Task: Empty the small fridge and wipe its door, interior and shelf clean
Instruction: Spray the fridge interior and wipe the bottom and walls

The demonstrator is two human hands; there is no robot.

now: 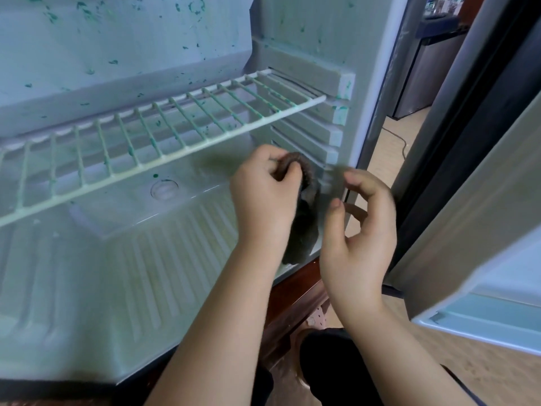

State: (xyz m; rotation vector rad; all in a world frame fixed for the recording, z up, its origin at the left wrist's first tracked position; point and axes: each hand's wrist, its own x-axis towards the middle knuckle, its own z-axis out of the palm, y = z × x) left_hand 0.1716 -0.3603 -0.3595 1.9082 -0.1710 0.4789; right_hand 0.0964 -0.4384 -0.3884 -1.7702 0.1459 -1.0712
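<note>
1. The fridge stands open and fills the view from 7 o'clock round to 1 o'clock. Green smears fleck its back wall and right wall.
2. The wire shelf crosses the upper half, rising from 9 o'clock toward 2 o'clock, and its bars are streaked green too.
3. The left hand sits just right of centre with its fingers curled tight round a dark cloth. The cloth hangs down by the front edge of the right wall (its outline is blurred).
4. The right hand is at 3 o'clock from the left hand, just beside the cloth. Its fingers and thumb are loosely bent and hold nothing.
5. The door stands open at the 3 o'clock edge.
</note>
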